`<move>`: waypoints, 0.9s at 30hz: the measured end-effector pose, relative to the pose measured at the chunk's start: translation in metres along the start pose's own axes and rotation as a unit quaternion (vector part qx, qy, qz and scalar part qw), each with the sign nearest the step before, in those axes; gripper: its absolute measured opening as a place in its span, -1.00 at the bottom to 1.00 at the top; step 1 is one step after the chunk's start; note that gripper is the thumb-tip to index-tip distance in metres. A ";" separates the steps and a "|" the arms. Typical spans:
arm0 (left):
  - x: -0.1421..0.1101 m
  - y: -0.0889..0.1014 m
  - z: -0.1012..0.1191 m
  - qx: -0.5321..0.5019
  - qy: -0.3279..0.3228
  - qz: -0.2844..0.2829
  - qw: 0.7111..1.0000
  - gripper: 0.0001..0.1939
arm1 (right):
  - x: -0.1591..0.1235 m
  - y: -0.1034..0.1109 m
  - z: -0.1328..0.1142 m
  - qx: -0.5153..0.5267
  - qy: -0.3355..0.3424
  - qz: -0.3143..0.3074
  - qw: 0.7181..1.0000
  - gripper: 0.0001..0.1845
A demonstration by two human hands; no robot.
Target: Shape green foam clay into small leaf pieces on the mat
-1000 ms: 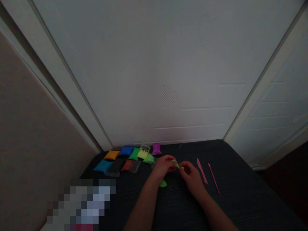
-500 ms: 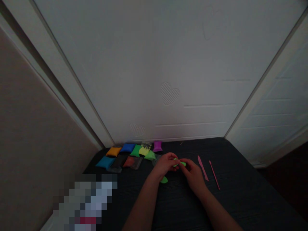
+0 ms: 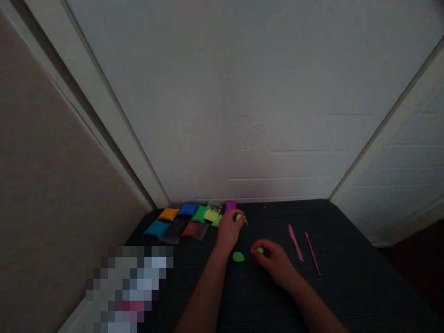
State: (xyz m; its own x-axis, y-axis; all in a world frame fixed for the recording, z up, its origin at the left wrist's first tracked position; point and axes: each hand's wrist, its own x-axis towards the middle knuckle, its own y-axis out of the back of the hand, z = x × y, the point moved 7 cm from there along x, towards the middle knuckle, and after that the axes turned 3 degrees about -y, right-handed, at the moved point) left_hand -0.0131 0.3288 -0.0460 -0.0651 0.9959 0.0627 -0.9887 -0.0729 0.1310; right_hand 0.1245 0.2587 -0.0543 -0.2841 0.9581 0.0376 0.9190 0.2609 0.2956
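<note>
My left hand (image 3: 230,227) is closed on a lump of light green modelling clay (image 3: 239,217), and a thin strand of it trails from the fingertips. It is raised near the packets at the back of the table. Lower and to the right, my right hand (image 3: 272,259) pinches a smaller piece of the same green clay (image 3: 260,250). Between the hands, a flat, leaf-like green clay piece (image 3: 238,256) lies on the dark table. A light green packet (image 3: 217,221) is partly hidden behind my left hand.
Several clay packets lie at the back left, among them an orange packet (image 3: 169,214), a blue packet (image 3: 188,209) and a red packet (image 3: 190,230). To the right lie a pink clay knife (image 3: 295,243) and a thin pink tool (image 3: 312,254). A white panel (image 3: 277,101) rises behind the table.
My hands were together on the green clay and have moved apart, each with a piece. The left went up and back, the right came down. The flat piece now shows whole.
</note>
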 end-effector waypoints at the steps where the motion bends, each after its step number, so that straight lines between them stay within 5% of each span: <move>1: 0.001 0.005 0.001 0.002 -0.002 0.009 1.000 -0.85 | 0.000 -0.001 0.001 0.051 -0.013 -0.004 0.999 -0.85; 4: 0.001 0.006 0.002 -0.010 0.001 -0.013 1.000 -0.81 | 0.002 0.010 0.009 0.148 -0.031 0.058 0.987 -0.78; 9: -0.009 -0.022 -0.002 -0.147 0.061 -0.107 0.981 -0.74 | 0.010 0.024 0.026 0.142 -0.061 0.129 0.980 -0.71; 17: -0.020 -0.053 -0.003 -0.110 0.037 -0.165 0.979 -0.81 | 0.007 0.032 0.014 0.061 -0.042 0.165 0.983 -0.67; 27: -0.022 -0.054 -0.010 -0.158 0.076 -0.176 0.969 -0.80 | 0.009 0.033 0.015 0.061 -0.033 0.138 0.988 -0.70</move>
State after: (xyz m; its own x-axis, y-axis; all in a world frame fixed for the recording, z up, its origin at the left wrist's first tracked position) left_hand 0.0404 0.3114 -0.0640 0.2875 0.9545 -0.0797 -0.9439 0.2683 -0.1924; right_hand 0.1559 0.2776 -0.0584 -0.0031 0.9993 0.0364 0.9862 -0.0030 0.1653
